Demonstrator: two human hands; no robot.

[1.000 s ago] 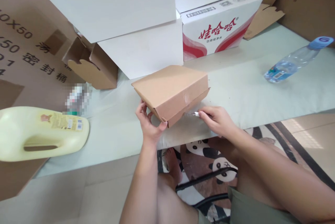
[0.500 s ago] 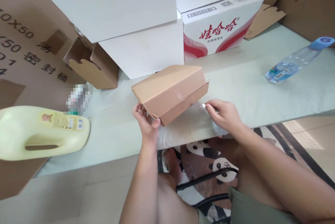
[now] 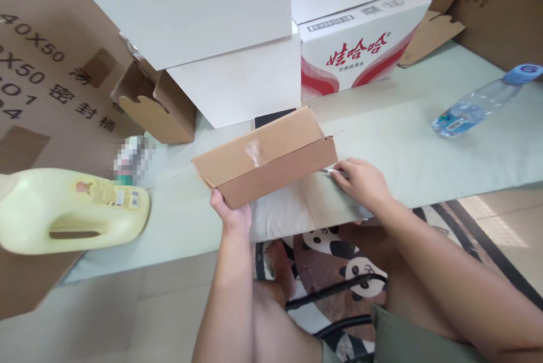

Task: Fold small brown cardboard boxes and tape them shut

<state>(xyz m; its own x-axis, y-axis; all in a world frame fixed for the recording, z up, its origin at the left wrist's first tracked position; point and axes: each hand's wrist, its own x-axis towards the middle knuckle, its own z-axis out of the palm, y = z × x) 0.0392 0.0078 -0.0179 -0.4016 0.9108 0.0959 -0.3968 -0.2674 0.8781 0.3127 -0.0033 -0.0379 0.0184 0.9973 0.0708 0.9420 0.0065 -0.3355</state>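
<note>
My left hand (image 3: 232, 213) grips a brown cardboard box (image 3: 275, 173) at its lower left corner, thumb on the front and the other fingers hidden behind. The box is tilted above the table, its long side facing me, with a strip of clear tape (image 3: 254, 152) on the upper panel. In my right hand (image 3: 360, 182) a small knife (image 3: 326, 171) is pinched, its thin tip pointing left near the box's lower right edge. Most of its handle is hidden by my fingers, and I cannot tell whether the tip touches the box.
White boxes (image 3: 237, 83) and a red-and-white printed carton (image 3: 356, 60) stand behind. A water bottle (image 3: 466, 111) lies at right. On the left are a pale yellow jug (image 3: 114, 221), a pixelated item (image 3: 133, 162) and an open cardboard box (image 3: 176, 108). A black flat object (image 3: 271, 118) shows behind the held box.
The cardboard box has been turned in my left hand, so its taped side now faces me more and its top shows less. My right hand with the knife has barely moved.
</note>
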